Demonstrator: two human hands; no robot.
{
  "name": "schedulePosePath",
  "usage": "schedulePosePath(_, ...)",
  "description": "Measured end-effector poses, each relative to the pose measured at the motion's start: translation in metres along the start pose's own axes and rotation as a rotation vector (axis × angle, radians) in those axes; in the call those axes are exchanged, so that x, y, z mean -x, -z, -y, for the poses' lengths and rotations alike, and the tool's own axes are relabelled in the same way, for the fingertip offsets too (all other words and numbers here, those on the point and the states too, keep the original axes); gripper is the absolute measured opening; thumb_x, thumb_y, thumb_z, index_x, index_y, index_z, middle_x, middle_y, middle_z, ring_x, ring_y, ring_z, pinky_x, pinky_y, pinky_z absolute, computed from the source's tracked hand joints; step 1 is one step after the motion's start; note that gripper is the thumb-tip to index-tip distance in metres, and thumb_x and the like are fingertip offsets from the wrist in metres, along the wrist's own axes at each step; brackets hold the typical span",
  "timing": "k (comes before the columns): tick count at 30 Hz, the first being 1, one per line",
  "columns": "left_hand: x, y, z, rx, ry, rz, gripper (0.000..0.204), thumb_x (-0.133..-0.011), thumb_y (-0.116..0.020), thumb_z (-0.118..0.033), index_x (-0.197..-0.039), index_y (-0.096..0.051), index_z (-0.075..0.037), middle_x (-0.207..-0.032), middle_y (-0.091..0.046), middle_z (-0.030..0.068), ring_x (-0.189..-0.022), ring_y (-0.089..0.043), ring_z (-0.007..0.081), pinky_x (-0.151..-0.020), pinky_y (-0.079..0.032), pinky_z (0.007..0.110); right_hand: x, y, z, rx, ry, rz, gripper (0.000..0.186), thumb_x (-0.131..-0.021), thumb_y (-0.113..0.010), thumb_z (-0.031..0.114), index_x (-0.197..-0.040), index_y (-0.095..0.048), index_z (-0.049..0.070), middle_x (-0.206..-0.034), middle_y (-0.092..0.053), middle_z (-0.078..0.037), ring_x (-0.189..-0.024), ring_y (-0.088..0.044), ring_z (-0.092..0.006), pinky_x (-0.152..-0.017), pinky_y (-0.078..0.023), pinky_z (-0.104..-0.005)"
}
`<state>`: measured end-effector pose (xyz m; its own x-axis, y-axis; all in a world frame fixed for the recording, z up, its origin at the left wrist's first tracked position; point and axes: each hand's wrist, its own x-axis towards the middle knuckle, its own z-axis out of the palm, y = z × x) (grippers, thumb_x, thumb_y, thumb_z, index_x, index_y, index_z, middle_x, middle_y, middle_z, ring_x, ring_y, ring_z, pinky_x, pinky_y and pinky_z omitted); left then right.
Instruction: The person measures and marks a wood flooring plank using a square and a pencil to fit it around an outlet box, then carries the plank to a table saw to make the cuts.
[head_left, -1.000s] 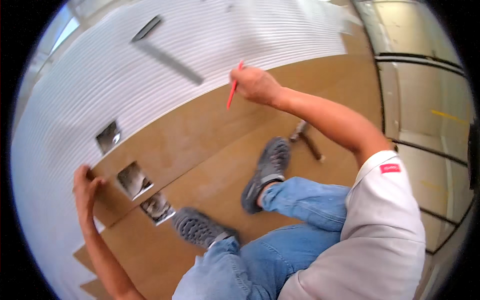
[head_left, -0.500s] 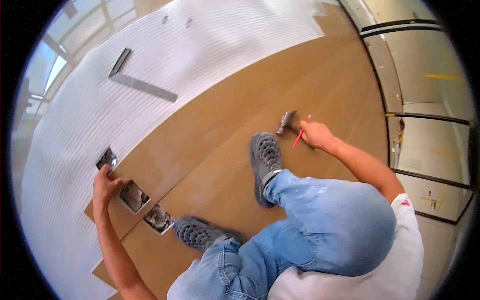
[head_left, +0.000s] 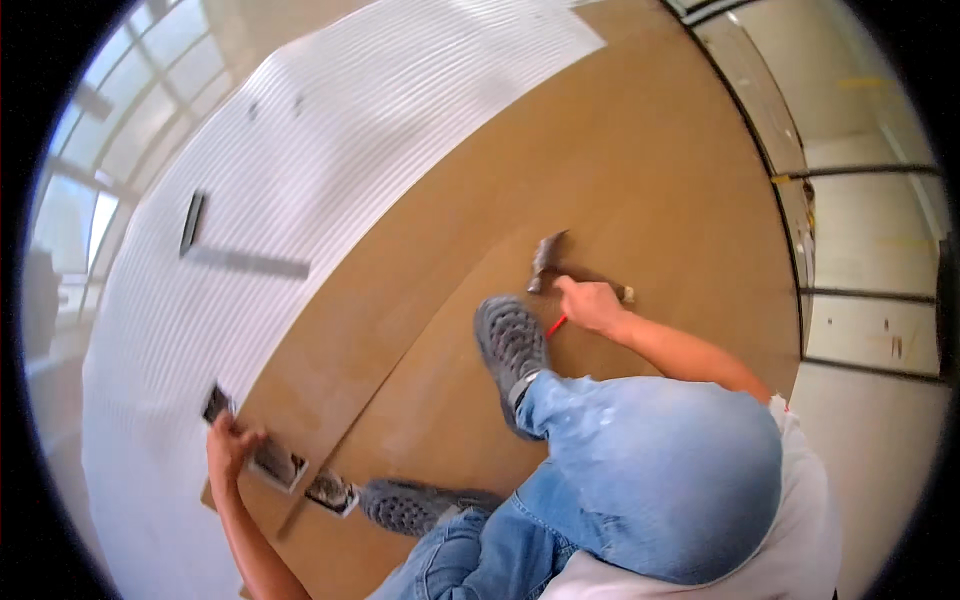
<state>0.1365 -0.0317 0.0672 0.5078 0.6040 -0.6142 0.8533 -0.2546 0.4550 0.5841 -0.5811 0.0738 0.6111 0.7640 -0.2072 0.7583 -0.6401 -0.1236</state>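
Observation:
My left hand [head_left: 229, 449] has its fingers curled on the edge of a brown board strip [head_left: 370, 320], beside square cutouts [head_left: 278, 463] along the lower left. My right hand [head_left: 595, 305] is closed around a red pencil [head_left: 556, 326], whose upper end is hidden by the fingers. Its forefinger is at the handle of a hammer [head_left: 547, 261] lying on the brown boards; whether it grips the handle is unclear. My grey shoes [head_left: 510, 345] rest on the boards between my hands.
White ribbed underlay [head_left: 340, 140] covers the upper left, with a metal square [head_left: 245, 260] lying on it. A glossy pale floor and window reflections show beyond it. Dark-framed panels [head_left: 870, 235] run along the right, at the boards' edge.
My right hand has moved down from the underlay's edge to the hammer with the pencil. The view has shifted, and my left hand remains at the board's edge by the cutouts.

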Motion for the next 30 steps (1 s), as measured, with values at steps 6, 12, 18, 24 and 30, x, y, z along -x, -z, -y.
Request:
schedulePosePath(6,0.002,-0.017,-0.020,-0.055,-0.185,-0.062,0.048,-0.057,-0.086,0.004,-0.090,-0.053,-0.003,-0.080,-0.060,0.0046,-0.076,-0.056,0.0192,-0.071,-0.050,0.035,-0.116,0.012,0.011,-0.122,0.178,-0.183,0.022,-0.089,-0.063,0.017,-0.110,-0.066,0.009,-0.091,-0.068,-0.012,-0.090,-0.066,-0.0327,-0.079,-0.055,-0.0458)
schedulePosePath(12,-0.014,-0.026,0.025,0.020,-0.077,-0.096,0.044,-0.053,-0.077,0.017,-0.085,-0.052,0.001,-0.078,-0.059,0.0080,-0.070,-0.056,0.0171,-0.052,-0.053,0.034,-0.291,0.019,-0.003,-0.074,0.397,-0.764,0.019,-0.090,-0.065,0.019,-0.104,-0.067,0.006,-0.096,-0.065,-0.012,-0.094,-0.062,-0.0329,-0.086,-0.052,-0.0450)
schedulePosePath(18,-0.011,-0.027,0.010,0.088,-0.052,-0.097,0.033,-0.065,-0.069,0.015,-0.090,-0.054,0.001,-0.083,-0.061,0.0104,-0.071,-0.059,0.0207,-0.054,-0.054,0.035,-0.364,0.019,-0.049,-0.062,0.386,-0.523,0.031,-0.090,-0.065,0.026,-0.066,-0.058,0.009,-0.076,-0.063,-0.008,-0.081,-0.061,-0.0307,-0.079,-0.049,-0.0449)
schedulePosePath(24,-0.003,-0.039,0.057,0.654,0.163,-0.193,0.040,-0.080,-0.056,0.019,-0.117,-0.057,0.004,-0.085,-0.061,0.0138,-0.069,-0.066,0.0270,-0.054,-0.059,0.041,-0.375,0.011,-0.051,-0.201,0.319,-0.693,0.043,-0.091,-0.064,0.026,-0.055,-0.047,0.009,-0.061,-0.053,-0.011,-0.068,-0.057,-0.0324,-0.071,-0.047,-0.0454)
schedulePosePath(30,0.026,-0.023,0.023,0.408,-0.025,-0.127,0.052,-0.072,-0.064,0.017,-0.122,-0.058,0.004,-0.084,-0.061,0.0090,-0.075,-0.066,0.0220,-0.057,-0.059,0.038,-0.380,0.026,-0.046,-0.206,0.340,-0.725,0.043,-0.092,-0.063,0.025,-0.055,-0.048,0.008,-0.061,-0.054,-0.012,-0.064,-0.055,-0.0343,-0.066,-0.044,-0.0467)
